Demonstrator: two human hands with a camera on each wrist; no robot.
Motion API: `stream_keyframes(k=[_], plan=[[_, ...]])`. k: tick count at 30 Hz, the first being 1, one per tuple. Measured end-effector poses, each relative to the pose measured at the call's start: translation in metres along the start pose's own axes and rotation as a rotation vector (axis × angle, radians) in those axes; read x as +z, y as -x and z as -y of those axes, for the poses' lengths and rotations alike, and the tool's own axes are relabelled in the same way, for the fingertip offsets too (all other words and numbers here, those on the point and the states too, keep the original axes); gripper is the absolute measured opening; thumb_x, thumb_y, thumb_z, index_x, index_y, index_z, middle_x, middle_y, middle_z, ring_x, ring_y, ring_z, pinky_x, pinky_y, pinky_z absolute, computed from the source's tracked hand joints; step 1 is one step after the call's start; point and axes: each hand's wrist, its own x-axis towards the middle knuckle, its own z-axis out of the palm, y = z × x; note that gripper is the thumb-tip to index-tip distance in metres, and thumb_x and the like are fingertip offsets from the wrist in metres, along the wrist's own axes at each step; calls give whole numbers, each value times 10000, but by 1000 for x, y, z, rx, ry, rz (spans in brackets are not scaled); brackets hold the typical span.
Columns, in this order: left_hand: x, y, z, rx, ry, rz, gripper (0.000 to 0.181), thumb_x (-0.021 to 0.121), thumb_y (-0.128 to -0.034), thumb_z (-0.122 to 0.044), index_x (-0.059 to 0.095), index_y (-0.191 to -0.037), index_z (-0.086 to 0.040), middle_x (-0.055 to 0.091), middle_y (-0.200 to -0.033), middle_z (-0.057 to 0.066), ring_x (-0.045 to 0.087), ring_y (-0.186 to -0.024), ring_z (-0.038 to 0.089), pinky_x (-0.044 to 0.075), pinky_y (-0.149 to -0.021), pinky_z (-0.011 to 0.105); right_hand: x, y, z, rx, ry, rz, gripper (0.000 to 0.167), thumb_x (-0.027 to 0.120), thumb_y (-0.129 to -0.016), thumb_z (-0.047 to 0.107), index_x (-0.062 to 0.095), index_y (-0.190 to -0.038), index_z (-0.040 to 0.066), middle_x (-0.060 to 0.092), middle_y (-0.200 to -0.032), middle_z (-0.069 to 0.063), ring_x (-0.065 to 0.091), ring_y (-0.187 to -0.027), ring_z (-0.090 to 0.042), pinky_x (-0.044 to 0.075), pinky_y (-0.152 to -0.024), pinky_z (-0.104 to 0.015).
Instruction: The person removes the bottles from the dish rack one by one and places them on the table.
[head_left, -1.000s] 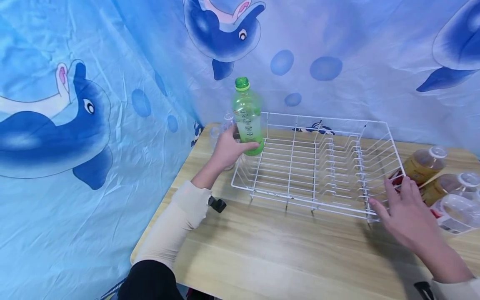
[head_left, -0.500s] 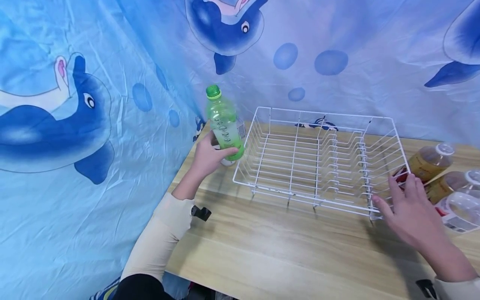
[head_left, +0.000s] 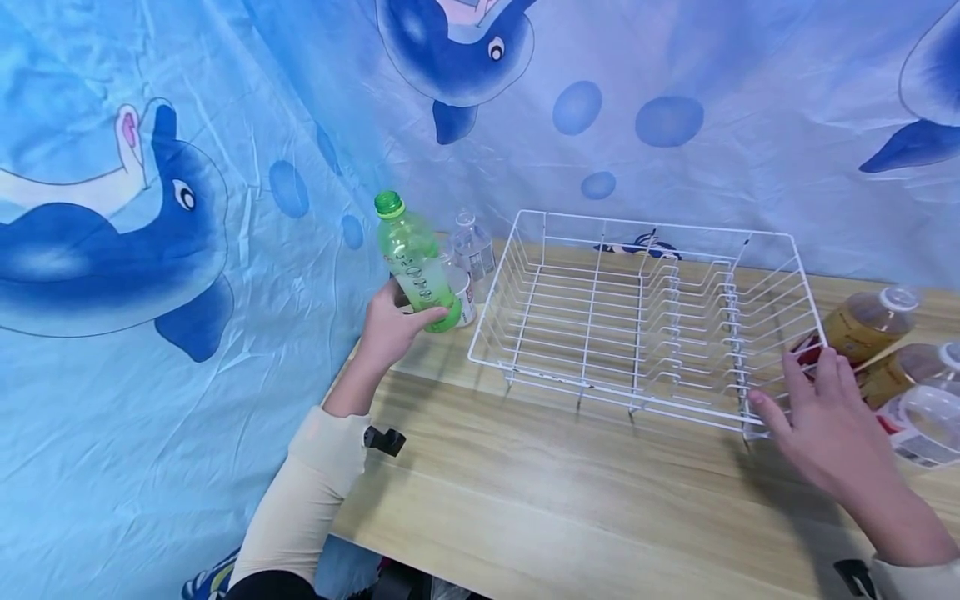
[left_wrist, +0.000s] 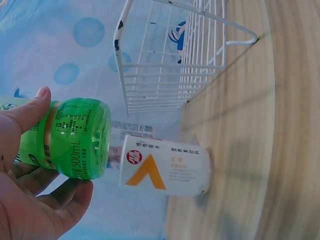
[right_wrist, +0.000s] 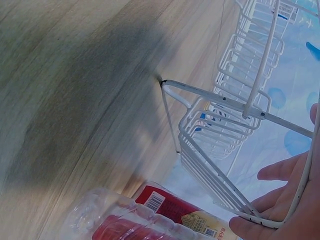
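My left hand (head_left: 390, 329) holds a green plastic bottle (head_left: 416, 271) at its lower part, thumb on one side and fingers on the other. The bottle leans left, raised above the table at the rack's left. Behind it stand a clear bottle (head_left: 474, 248) and a bottle with a white label (left_wrist: 167, 165), partly hidden in the head view. A white wire dish rack (head_left: 581, 385) stands on the table. My right hand (head_left: 836, 425) grips its front right corner, with fingers over the rim and thumb at the front.
Right of the rack are several bottles, among them a yellow-labelled bottle (head_left: 862, 325) and a clear bottle (head_left: 926, 421), close to my right hand. The wooden table (head_left: 555, 492) ends at a blue dolphin-print curtain (head_left: 300, 275) on the left and back.
My left hand has carried the green bottle left, away from over the rack's left end, and tilted it. The bottles behind show more. My right hand stays on the rack.
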Motion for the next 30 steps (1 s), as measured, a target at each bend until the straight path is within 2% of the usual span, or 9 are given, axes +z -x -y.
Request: stream_keyframes(k=[13,23,30], plan=[[1,0,16,-52,8,3,693,885,-787,-203,533,-1350,-1,631,-1271,183,618,-1139,333,542,-944,440,1,2,-2,-17,7,-20,790,440,-1055,484,216,-1530,-106,5,-1516,-484,-40,-1456,-564,37,-1143,-702],[5,-3,42,-87,-55,-19,669,874,-797,-214,532,-1339,-19,630,-1278,153,600,-1176,306,496,-1008,438,1,1,-2,-9,22,-17,809,433,-1053,501,230,-1508,-136,-3,-1520,-478,-46,-1458,-560,21,-1144,-698],[7,-2,57,-106,-79,-40,688,874,-790,-184,513,-1340,15,621,-1277,185,596,-1174,332,495,-1008,455,1,-1,0,-15,25,-21,806,436,-1051,504,249,-1493,-144,23,-1514,-476,-31,-1454,-563,2,-1159,-673]])
